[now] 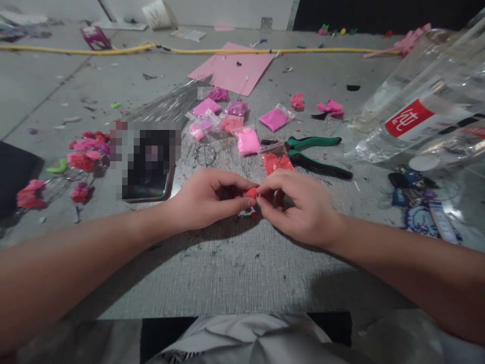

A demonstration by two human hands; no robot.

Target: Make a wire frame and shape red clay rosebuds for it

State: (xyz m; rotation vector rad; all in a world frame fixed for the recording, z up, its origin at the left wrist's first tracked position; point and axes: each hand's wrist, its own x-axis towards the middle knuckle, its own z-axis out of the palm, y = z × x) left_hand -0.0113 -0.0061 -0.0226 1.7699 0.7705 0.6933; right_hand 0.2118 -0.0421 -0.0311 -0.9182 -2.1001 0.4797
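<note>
A small piece of red clay [251,192] is pinched between the fingers of my left hand [204,197] and my right hand [299,205], which meet above the grey table. Both hands are closed on it, thumb against index finger. Just behind my right hand lies a small bag of red clay [278,162]. Several bags of pink and purple clay, such as a bright pink one [248,141], are scattered farther back. Green-handled pliers [314,151] rest behind my right hand. A small red bit and something silvery lie under my fingertips, too small to make out.
Left of my hands stands a phone [147,167], partly blurred. Red and pink clay flowers [85,151] on wires lie beyond it. Thin silver wires [170,103] fan out behind. Clear bottles [409,119] lean at the right, with a keychain bunch [422,202] nearer. A yellow cable [227,51] crosses the back.
</note>
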